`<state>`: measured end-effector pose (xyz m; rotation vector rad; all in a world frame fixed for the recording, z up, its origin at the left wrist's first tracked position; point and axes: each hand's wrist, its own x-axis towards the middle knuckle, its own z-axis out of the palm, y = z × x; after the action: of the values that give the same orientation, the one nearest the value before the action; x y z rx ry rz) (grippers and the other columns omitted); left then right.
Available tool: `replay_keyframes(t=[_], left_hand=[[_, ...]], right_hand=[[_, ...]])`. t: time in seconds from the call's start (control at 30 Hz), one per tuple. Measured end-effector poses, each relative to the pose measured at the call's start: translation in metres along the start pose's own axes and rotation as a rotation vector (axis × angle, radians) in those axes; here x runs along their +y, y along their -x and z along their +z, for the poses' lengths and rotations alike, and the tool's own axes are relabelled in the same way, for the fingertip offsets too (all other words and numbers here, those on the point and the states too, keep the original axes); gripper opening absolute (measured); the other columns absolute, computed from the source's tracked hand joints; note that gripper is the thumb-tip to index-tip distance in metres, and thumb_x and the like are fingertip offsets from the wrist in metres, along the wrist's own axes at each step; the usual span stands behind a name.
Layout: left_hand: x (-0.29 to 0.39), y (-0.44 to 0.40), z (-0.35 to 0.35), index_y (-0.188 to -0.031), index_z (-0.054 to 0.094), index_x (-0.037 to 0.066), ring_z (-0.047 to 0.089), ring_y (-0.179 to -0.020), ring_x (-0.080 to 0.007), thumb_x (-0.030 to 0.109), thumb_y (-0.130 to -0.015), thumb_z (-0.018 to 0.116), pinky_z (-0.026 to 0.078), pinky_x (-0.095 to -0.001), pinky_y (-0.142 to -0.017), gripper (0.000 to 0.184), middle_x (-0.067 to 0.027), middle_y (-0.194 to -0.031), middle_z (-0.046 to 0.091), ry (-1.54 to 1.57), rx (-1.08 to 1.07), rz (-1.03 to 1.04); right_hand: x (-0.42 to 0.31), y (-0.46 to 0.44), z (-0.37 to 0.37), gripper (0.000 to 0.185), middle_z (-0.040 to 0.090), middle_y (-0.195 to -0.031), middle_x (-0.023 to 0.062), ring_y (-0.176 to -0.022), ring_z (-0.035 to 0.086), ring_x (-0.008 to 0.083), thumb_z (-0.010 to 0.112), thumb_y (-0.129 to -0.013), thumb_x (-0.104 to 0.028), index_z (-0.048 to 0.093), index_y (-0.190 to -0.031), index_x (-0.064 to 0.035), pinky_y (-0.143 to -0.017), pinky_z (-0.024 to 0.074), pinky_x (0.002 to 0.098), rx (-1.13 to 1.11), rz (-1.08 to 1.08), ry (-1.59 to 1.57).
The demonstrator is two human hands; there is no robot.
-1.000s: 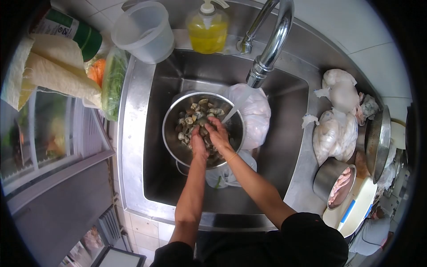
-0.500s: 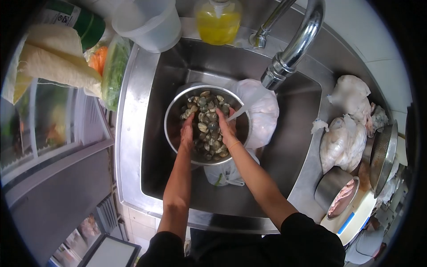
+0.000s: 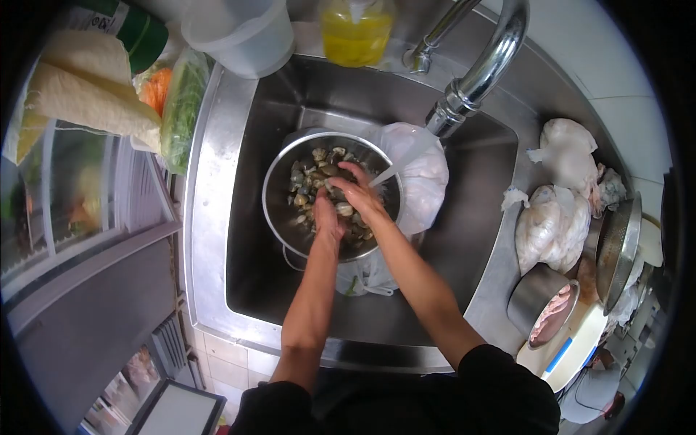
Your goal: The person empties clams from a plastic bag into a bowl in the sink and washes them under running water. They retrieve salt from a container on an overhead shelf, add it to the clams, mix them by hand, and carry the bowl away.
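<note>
A round metal bowl (image 3: pixel 270 190) in the sink holds many clams (image 3: pixel 299 190) in water. My left hand (image 3: pixel 328 217) reaches in at the lower middle, its fingers curled among the clams and partly hidden. Close by on the right, my right hand (image 3: pixel 358 193) is bent over the heap, fingers curved round some clams. Water (image 3: pixel 406 161) runs from the tap (image 3: pixel 464 94) into the bowl beside my right hand.
White plastic bags (image 3: pixel 420 177) lie in the sink (image 3: pixel 464 239) beside and below the bowl. A plastic tub (image 3: pixel 243 43) and a yellow liquid bottle (image 3: pixel 355 36) stand behind. Bagged whole birds (image 3: pixel 554 228) and a meat pot (image 3: pixel 536 301) line the right ledge.
My hands have drawn closer together in the bowl, the left moving right and downward. The right hand has shifted slightly left, its fingers now over the clams. The heap has spread and shifted.
</note>
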<state>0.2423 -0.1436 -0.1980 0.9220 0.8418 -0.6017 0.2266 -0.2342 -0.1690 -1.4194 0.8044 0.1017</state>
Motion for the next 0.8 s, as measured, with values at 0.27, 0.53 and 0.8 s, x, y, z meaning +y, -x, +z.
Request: replay_keyframes(t=[0.27,0.53,0.8], left_hand=[[0.062,-0.045,-0.006,-0.137,0.053,0.023,0.052,-0.123,-0.0372,0.044,-0.085,0.063,0.036,-0.0448,-0.109,0.057,-0.0167,-0.141,0.047,-1.563,0.165,0.681],[0.066,-0.043,-0.022,-0.141,0.049,0.013,0.051,-0.126,-0.0292,0.054,-0.081,0.065,0.036,-0.0412,-0.106,0.074,-0.0154,-0.136,0.056,-0.998,0.015,0.155],[0.023,-0.068,-0.044,-0.133,0.054,0.008,0.062,-0.11,-0.0274,0.057,-0.088,0.055,0.049,-0.0428,-0.097,0.066,-0.0108,-0.123,0.062,-0.164,-0.322,-0.258]], right_hand=[[0.047,0.077,-0.004,0.087,0.028,-0.154,0.0075,-0.137,0.033,0.0283,0.067,-0.085,-0.038,0.015,-0.153,-0.0238,-0.106,0.0344,0.0496,0.396,0.458,-0.761],[0.122,-0.022,0.015,0.069,0.034,-0.143,0.0171,-0.132,0.038,0.032,0.061,-0.089,-0.047,0.043,-0.142,-0.0078,-0.107,0.0344,0.0421,0.437,0.229,-0.424],[0.039,-0.022,0.014,0.074,0.053,-0.123,0.0106,-0.113,0.052,0.0221,0.075,-0.076,-0.043,0.047,-0.134,-0.0058,-0.097,0.0426,0.0367,0.139,0.29,-0.365]])
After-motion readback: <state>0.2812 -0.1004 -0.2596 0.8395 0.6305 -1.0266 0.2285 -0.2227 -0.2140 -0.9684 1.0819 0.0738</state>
